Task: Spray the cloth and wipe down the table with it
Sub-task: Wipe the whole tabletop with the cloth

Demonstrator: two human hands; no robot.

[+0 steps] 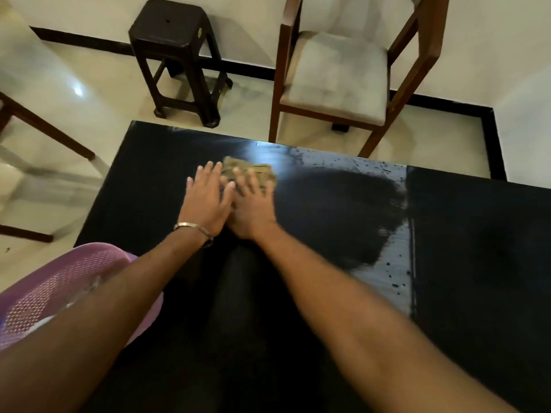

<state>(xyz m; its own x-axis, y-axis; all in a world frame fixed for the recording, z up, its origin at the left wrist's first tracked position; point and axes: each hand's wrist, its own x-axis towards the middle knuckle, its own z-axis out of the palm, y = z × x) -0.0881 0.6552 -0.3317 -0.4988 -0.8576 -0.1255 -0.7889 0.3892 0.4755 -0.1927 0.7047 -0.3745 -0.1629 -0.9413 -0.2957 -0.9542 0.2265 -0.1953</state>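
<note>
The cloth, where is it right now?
In the head view the cloth lies flat on the black table near its far edge, under both hands: left hand, right hand.

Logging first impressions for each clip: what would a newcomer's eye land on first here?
Two flat hands, left hand and right hand, side by side, pressing a tan cloth onto the black table near its far edge. Right of them lies a pale, speckled patch; a pink mesh basket sits lower left.
</note>
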